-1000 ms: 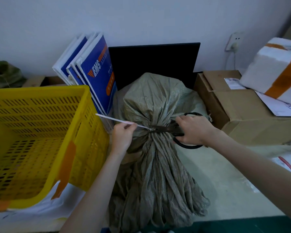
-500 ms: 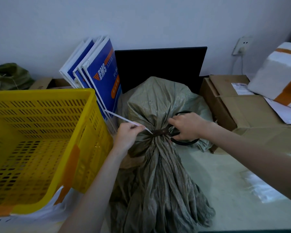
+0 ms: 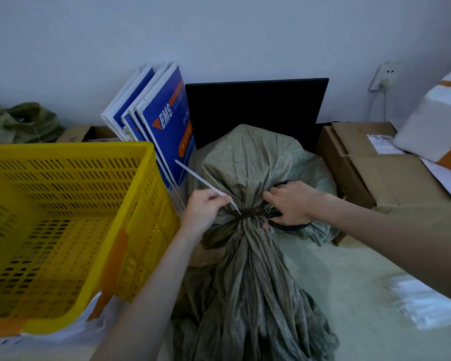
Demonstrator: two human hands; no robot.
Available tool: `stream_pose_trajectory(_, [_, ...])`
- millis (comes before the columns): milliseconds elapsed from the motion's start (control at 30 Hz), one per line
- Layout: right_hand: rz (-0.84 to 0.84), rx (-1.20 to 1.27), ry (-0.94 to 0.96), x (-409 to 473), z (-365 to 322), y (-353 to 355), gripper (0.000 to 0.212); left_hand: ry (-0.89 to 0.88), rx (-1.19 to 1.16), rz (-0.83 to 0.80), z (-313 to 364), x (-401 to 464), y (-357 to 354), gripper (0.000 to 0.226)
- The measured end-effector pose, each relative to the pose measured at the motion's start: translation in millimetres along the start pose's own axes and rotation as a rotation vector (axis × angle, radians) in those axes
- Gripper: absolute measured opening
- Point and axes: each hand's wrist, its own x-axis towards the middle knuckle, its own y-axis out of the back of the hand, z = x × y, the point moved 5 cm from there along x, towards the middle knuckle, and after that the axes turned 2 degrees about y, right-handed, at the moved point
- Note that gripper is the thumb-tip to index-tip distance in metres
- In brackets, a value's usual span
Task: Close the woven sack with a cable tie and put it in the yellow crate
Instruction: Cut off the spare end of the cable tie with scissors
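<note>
A grey-green woven sack lies in the middle, its neck gathered and cinched. A white cable tie runs from the neck up to the left; my left hand pinches its loose tail. My right hand grips black-handled scissors, whose dark blades lie at the cinched neck by the tie. The sack's loose mouth fans out toward me. The yellow crate stands at the left, beside the sack, with nothing seen inside.
Blue-and-white envelopes and a black board lean on the wall behind the sack. Cardboard boxes and a white taped parcel sit at the right. Another green sack lies far left. A clear plastic bag lies near right.
The view has shifted a little. My left hand has raised the tie's tail so it points more steeply up-left. My right hand stays at the neck with the scissors.
</note>
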Motion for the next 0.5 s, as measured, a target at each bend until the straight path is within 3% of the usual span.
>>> stream_pose_trajectory(500, [-0.075,0.032,0.029,-4.5,-2.3,-6.3,0.076,0.032,-0.061,0.027,3.0,-2.3,1.0,0.012])
